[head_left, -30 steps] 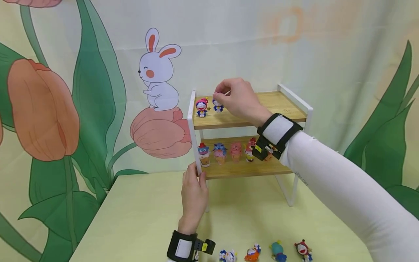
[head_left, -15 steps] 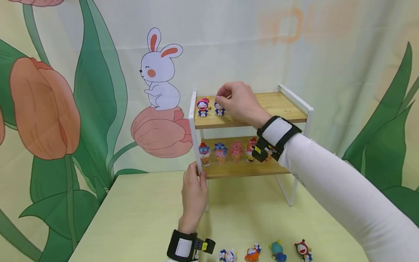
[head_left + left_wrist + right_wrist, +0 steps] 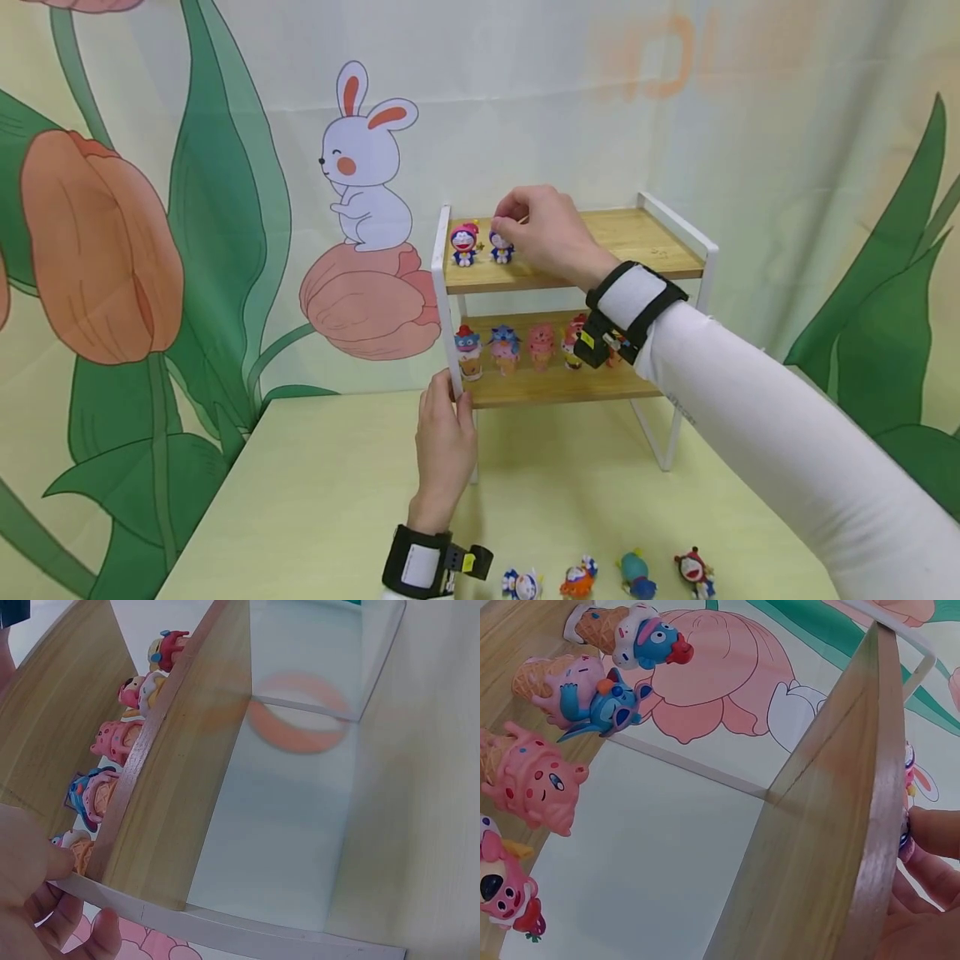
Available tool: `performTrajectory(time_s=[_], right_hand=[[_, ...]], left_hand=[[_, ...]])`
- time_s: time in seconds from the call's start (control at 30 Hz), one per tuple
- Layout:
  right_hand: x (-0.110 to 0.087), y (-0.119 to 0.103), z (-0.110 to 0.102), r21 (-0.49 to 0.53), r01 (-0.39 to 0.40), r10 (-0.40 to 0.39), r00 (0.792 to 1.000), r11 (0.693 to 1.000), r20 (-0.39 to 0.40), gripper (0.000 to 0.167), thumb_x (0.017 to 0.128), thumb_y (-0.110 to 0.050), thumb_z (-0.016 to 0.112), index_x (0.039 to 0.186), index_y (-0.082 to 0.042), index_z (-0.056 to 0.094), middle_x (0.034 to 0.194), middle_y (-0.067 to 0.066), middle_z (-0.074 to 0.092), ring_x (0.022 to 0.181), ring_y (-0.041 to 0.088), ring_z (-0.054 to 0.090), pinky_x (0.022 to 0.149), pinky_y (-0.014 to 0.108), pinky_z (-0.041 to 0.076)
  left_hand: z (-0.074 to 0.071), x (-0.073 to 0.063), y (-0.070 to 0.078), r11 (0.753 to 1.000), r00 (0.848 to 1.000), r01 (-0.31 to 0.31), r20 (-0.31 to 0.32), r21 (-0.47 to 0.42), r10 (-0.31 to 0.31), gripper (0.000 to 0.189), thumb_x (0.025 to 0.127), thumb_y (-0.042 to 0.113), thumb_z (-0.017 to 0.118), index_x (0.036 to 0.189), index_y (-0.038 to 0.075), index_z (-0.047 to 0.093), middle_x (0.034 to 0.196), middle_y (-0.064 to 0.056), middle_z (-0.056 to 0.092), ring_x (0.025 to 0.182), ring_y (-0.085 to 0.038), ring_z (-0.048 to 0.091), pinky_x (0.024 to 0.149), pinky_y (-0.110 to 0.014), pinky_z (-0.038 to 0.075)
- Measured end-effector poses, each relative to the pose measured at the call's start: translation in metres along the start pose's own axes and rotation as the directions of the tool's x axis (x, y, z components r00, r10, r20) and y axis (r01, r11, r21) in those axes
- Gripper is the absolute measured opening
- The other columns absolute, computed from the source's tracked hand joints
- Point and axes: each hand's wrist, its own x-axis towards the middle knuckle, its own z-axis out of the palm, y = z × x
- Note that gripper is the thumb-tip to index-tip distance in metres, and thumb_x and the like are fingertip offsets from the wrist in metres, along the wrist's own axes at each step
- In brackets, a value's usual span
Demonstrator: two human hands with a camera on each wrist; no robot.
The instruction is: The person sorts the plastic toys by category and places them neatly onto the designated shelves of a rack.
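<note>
A two-tier wooden shelf [image 3: 645, 242] with a white metal frame stands on the table. My right hand [image 3: 543, 229] is over the upper board, thumb and finger pinching the head of a small blue-and-white cartoon figurine [image 3: 501, 252]. The figurine stands upright, partly covered by the fingers. To its left is a similar figurine with a pink hood [image 3: 463, 246], apart from it. In the right wrist view the board edge hides most of the held figurine. My left hand [image 3: 445, 442] grips the shelf's left side frame at the lower board, thumb in front.
On the lower board stands a row of ice-cream-cone figurines [image 3: 505, 350], the right end hidden behind my right wrist. Several figurines lie near the table's front edge, among them an orange one [image 3: 578, 579] and a teal one [image 3: 637, 575]. A printed curtain [image 3: 525, 125] hangs behind.
The held figurine and my right hand have shifted only very slightly on the upper board. My left hand keeps its place on the frame.
</note>
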Motion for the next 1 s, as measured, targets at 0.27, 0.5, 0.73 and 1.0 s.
performTrajectory(time_s=[0.27, 0.5, 0.73, 1.0], right_hand=[[0.001, 0.0, -0.002, -0.006, -0.008, 0.008, 1.0, 1.0, 0.011, 0.021, 0.1, -0.026, 0.058, 0.111, -0.009, 0.064, 0.105, 0.005, 0.063, 0.098, 0.021, 0.053, 0.086, 0.035, 0.042], [-0.001, -0.002, -0.002, 0.005, -0.029, 0.029, 0.999, 1.0, 0.024, 0.025, 0.1, -0.029, 0.057, 0.115, -0.01, 0.062, 0.109, 0.005, 0.061, 0.099, 0.021, 0.053, 0.086, 0.035, 0.043], [-0.007, -0.001, -0.005, 0.031, 0.005, -0.005, 1.0, 1.0, 0.028, 0.039, 0.105, -0.036, 0.041, 0.127, -0.009, 0.059, 0.113, 0.004, 0.062, 0.1, 0.019, 0.054, 0.088, 0.036, 0.042], [-0.019, -0.004, -0.009, -0.027, 0.074, -0.071, 0.995, 0.997, 0.07, 0.055, 0.105, -0.044, 0.033, 0.145, -0.008, 0.041, 0.15, 0.013, 0.038, 0.14, 0.027, 0.031, 0.112, 0.043, 0.027]], left_hand=[[0.002, 0.002, 0.002, 1.0, 1.0, -0.014, -0.001, -0.005, 0.014, 0.029, 0.097, 0.003, 0.057, 0.125, 0.0, 0.051, 0.104, -0.015, 0.059, 0.097, -0.026, 0.057, 0.07, -0.042, 0.052], [0.002, 0.002, 0.002, 1.0, 1.0, -0.01, 0.003, 0.001, 0.01, 0.028, 0.097, 0.004, 0.057, 0.124, 0.0, 0.051, 0.103, -0.014, 0.059, 0.095, -0.026, 0.057, 0.069, -0.041, 0.051], [0.001, 0.001, 0.0, 1.0, 1.0, -0.003, 0.007, 0.005, 0.003, 0.028, 0.098, 0.004, 0.056, 0.125, -0.001, 0.05, 0.104, -0.014, 0.058, 0.096, -0.026, 0.056, 0.071, -0.042, 0.051], [-0.003, -0.001, 0.0, 1.0, 1.0, -0.006, 0.011, 0.011, 0.006, 0.03, 0.098, 0.005, 0.057, 0.127, 0.0, 0.05, 0.105, -0.014, 0.058, 0.097, -0.026, 0.056, 0.069, -0.042, 0.052]])
